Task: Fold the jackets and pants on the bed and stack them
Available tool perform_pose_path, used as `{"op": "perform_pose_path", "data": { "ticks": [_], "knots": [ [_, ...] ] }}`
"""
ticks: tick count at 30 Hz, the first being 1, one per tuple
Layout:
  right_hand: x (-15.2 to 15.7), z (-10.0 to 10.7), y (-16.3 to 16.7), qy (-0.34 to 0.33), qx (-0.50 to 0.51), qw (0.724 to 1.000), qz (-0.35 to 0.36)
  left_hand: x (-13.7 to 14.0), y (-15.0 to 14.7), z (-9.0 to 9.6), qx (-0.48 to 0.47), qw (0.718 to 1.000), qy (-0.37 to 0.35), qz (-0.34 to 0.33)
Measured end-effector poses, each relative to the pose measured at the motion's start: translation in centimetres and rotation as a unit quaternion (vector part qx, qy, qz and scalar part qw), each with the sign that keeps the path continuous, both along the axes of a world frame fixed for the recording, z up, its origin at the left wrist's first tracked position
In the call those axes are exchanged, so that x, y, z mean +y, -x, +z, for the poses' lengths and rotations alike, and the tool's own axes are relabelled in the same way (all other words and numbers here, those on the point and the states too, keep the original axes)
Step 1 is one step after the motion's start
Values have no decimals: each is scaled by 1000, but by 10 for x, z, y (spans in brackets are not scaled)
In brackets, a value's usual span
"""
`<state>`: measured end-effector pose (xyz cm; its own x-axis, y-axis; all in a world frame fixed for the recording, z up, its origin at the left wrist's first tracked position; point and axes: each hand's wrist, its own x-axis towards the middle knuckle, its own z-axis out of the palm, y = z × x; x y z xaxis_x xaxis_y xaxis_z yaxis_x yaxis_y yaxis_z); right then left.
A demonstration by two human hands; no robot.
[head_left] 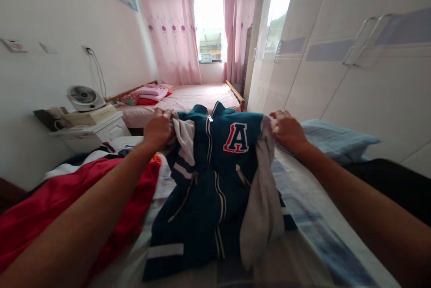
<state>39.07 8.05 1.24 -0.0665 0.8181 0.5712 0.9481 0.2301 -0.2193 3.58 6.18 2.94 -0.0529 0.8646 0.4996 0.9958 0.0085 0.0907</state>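
Observation:
A dark teal zip-up jacket (208,153) with grey sleeves and a letter A patch hangs spread between my hands, its front facing me and its zip done up. My left hand (160,127) is closed on the shoulder at the left of the view. At the opposite shoulder, my right hand (286,127) grips the grey fabric. Both sleeves dangle in front of the body, and the lower hem reaches down over the bed. My fingertips are partly hidden by the cloth and my knuckles.
Red clothing (134,189) lies left on the near bed (310,216), and a blue pillow (340,140) lies right. A fan (85,97) stands on a white cabinet (97,128). Beyond are another bed (202,95) and pink curtains (168,23). White wardrobes (336,77) line the right.

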Motion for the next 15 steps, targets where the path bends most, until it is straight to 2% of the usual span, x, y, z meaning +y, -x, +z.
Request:
{"op": "perform_pose_path", "data": {
  "ticks": [3,5,8,11,13,15],
  "knots": [
    [-30,-41,11,106,-31,992,59,-17,-8,-41,1,997,54,-58],
    [-65,-66,13,182,-39,977,101,-51,-9,-65,-20,985,103,-140],
    [-110,-89,11,245,-54,962,112,-115,-5,-93,-91,947,198,-237],
    [-125,-91,10,274,-56,953,116,-165,7,-111,-114,912,290,-266],
    [-121,-84,7,275,-21,952,130,-182,16,-119,-96,914,315,-237],
    [-111,-71,-3,248,44,958,137,-190,23,-125,-84,923,318,-201]
  ]
}}
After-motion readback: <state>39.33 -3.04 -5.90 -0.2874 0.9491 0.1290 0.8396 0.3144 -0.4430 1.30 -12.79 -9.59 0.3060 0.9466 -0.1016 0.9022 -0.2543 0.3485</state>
